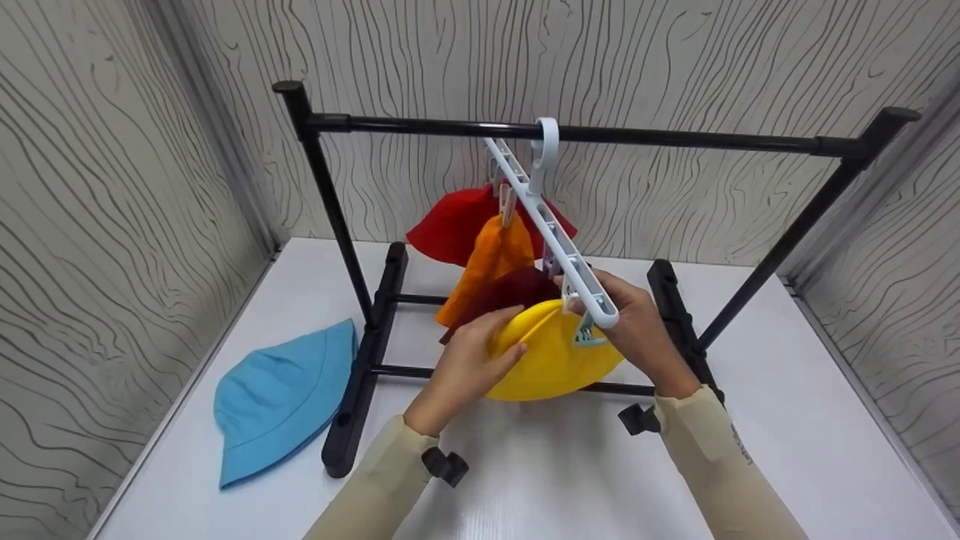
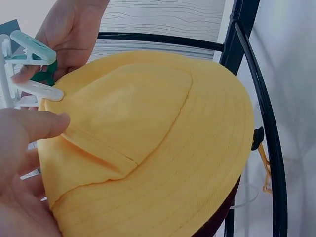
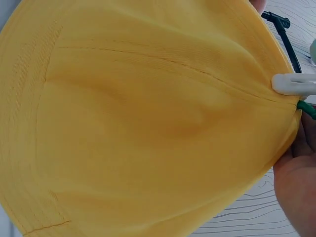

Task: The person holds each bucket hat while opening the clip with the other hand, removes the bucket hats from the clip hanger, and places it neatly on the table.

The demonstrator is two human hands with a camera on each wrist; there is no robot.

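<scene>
A yellow bucket hat hangs near the front end of a white clip hanger. My left hand grips the hat's left side, thumb on the near face and fingers behind. The fingers of my right hand pinch a white clip at the hat's top, partly hidden behind the hanger bar. In the right wrist view this clip's tip lies over the yellow cloth. A pale green clip hangs at the hanger's front end, overlapping the hat.
Behind the yellow hat hang a maroon hat, an orange hat and a red hat. The hanger hooks over a black rack's top bar. A blue bucket hat lies on the white table, left of the rack.
</scene>
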